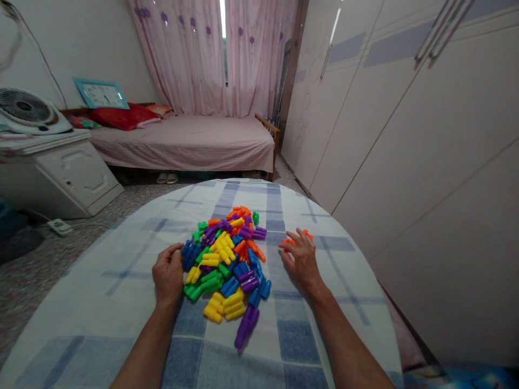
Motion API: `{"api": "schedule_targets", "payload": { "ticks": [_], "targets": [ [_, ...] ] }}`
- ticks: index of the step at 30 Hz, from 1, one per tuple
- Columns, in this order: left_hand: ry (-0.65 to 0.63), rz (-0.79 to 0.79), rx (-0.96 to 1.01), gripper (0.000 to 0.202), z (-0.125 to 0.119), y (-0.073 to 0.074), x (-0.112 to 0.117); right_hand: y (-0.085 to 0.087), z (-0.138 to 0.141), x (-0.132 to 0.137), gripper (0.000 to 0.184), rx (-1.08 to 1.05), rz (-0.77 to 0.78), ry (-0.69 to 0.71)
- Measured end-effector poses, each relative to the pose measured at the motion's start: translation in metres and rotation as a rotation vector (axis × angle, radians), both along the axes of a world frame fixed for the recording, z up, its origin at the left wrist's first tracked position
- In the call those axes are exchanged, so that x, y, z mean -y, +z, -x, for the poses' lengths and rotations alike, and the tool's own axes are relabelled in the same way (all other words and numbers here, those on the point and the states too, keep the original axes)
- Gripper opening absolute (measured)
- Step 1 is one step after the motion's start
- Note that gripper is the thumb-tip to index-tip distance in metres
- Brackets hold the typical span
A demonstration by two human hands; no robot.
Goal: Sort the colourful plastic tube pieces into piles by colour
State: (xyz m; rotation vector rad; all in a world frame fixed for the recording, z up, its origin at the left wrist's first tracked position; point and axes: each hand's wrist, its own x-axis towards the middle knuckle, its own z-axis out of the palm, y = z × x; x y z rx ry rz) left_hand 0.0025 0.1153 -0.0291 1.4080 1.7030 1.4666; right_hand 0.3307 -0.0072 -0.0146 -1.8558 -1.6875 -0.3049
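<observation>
A heap of plastic building pieces (pixel 223 247) in yellow, green, blue, purple and orange lies on the round table. At the heap's left edge rests my left hand (pixel 168 273), its fingers curled inward close to some blue pieces (pixel 190 255); whatever is inside them, if anything, is hidden. My right hand (pixel 302 258) is to the right of the heap, palm down with fingers spread. Orange pieces (pixel 289 244) show beneath and behind its fingers, partly covered. Closest to me, a long purple piece (pixel 246 327) sticks out from the heap.
A blue-and-white checked cloth (pixel 133 302) covers the table. Beyond it stands a bed (pixel 190 140) in front of pink curtains (pixel 190 59). A white cabinet (pixel 77 175) with a fan (pixel 30 111) is at left. Tall wardrobe doors (pixel 405 140) line the right side.
</observation>
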Motion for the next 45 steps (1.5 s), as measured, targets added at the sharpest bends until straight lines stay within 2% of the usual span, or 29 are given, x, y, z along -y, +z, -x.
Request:
{"api": "schedule_targets", "payload": {
  "ticks": [4, 7, 10, 13, 15, 29, 34, 37, 40, 45],
  "targets": [
    [-0.011, 0.001, -0.011, 0.036, 0.000, 0.002, 0.001, -0.002, -0.006, 0.001, 0.023, -0.008, 0.019, -0.111],
    [-0.018, -0.006, -0.015, 0.035, -0.002, 0.005, 0.004, 0.002, -0.001, 0.002, 0.025, -0.076, -0.052, -0.089],
    [-0.019, -0.006, -0.009, 0.035, -0.003, 0.006, 0.005, 0.007, 0.017, 0.001, 0.023, -0.213, -0.040, 0.105],
    [-0.014, -0.003, -0.002, 0.034, -0.004, 0.006, 0.004, 0.007, 0.036, -0.001, 0.020, -0.309, 0.110, 0.343],
    [-0.015, -0.011, -0.002, 0.034, -0.004, 0.007, 0.004, 0.005, 0.043, -0.001, 0.020, -0.320, 0.177, 0.406],
    [-0.017, -0.014, 0.005, 0.034, -0.006, 0.011, 0.006, 0.003, 0.032, -0.002, 0.022, -0.149, 0.094, 0.211],
    [-0.017, -0.002, -0.010, 0.035, -0.004, 0.008, 0.005, -0.001, 0.037, -0.001, 0.031, -0.090, 0.165, 0.250],
    [-0.017, 0.002, -0.014, 0.035, -0.003, 0.006, 0.004, 0.004, 0.039, -0.002, 0.026, -0.102, 0.162, 0.255],
    [-0.023, 0.021, -0.008, 0.034, -0.001, 0.006, 0.004, 0.011, 0.036, -0.001, 0.025, -0.109, 0.076, 0.147],
    [-0.027, 0.025, -0.028, 0.033, -0.001, 0.007, 0.004, 0.012, 0.016, 0.002, 0.030, -0.040, -0.045, -0.151]
  ]
}}
